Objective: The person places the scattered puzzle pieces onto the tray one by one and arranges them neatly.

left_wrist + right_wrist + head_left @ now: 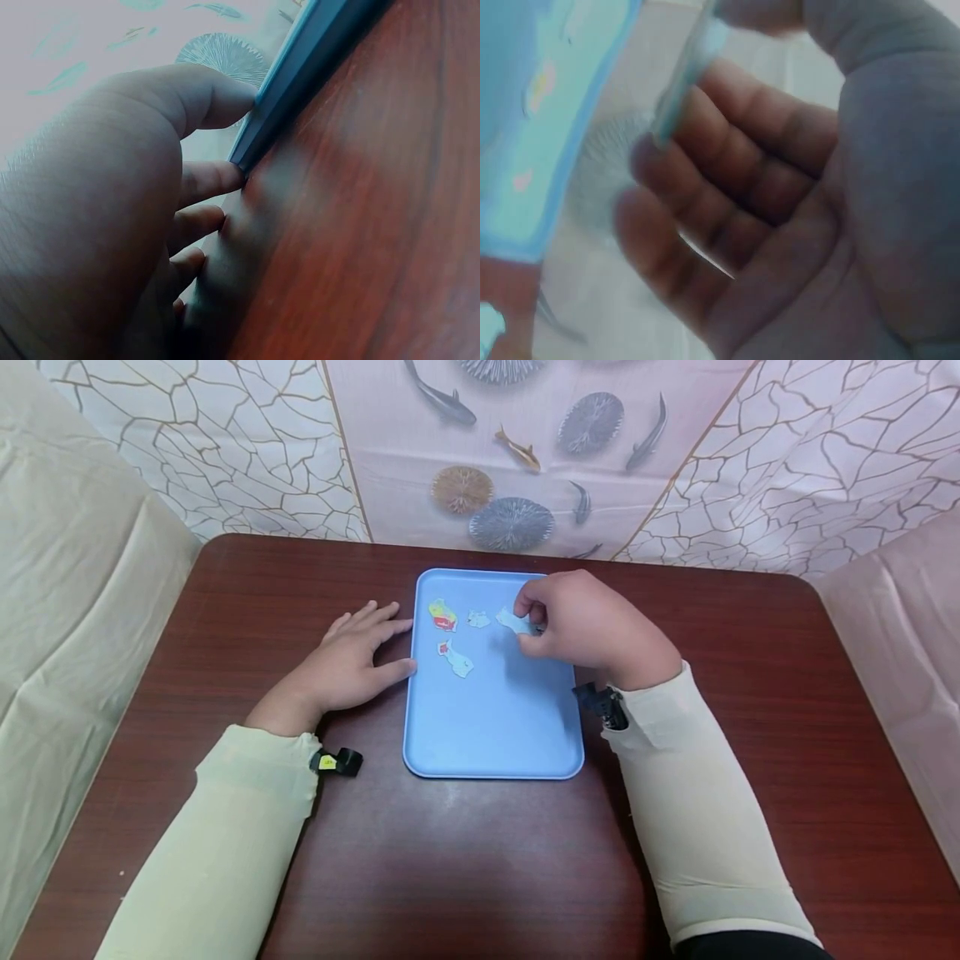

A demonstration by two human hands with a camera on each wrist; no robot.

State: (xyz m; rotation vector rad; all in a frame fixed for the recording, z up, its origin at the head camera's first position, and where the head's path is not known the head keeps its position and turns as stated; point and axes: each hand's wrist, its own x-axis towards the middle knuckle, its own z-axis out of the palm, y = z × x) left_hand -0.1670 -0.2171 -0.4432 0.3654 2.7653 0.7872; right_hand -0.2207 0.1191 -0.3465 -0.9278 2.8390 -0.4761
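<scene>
My right hand (592,625) is over the upper right of the blue tray (491,727) and pinches a flat, pale-blue, irregular piece (513,621) between thumb and fingers. In the right wrist view that piece (681,82) shows edge-on and blurred. On the tray's upper left lie a yellow-and-red piece (442,616), a small pale piece (477,619) and a longer pale piece with a red end (455,658). Fingers spread, my left hand (341,664) rests on the table, its thumb and index finger touching the tray's left rim (281,82).
The tray stands on a dark red-brown wooden table (480,868). Behind it hangs a patterned cloth (405,485) with fish and round motifs. Pale cloth (82,610) covers the left side. Low in the right wrist view, a pale shape (489,326) sits against the brown surface.
</scene>
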